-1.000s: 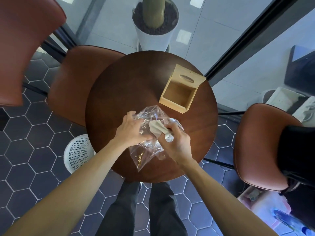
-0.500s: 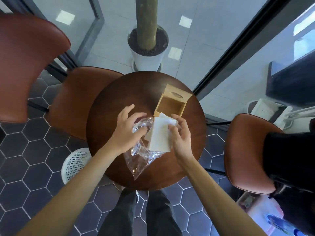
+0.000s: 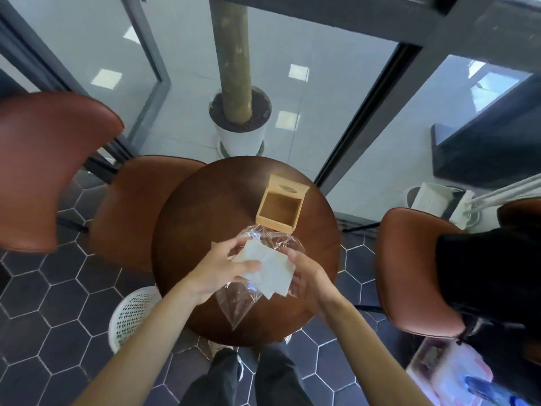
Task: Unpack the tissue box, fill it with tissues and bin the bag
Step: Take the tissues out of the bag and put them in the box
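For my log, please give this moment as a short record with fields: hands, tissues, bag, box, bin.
left hand: holds tissues and bag
right hand: holds tissues from the right
tissues: white stack, above the table
bag: clear, hanging under the hands
box: wooden, open, empty, on table
bin: white, on floor, left of table

Both hands, left [image 3: 218, 266] and right [image 3: 307, 275], close together, fingers curled in a grip
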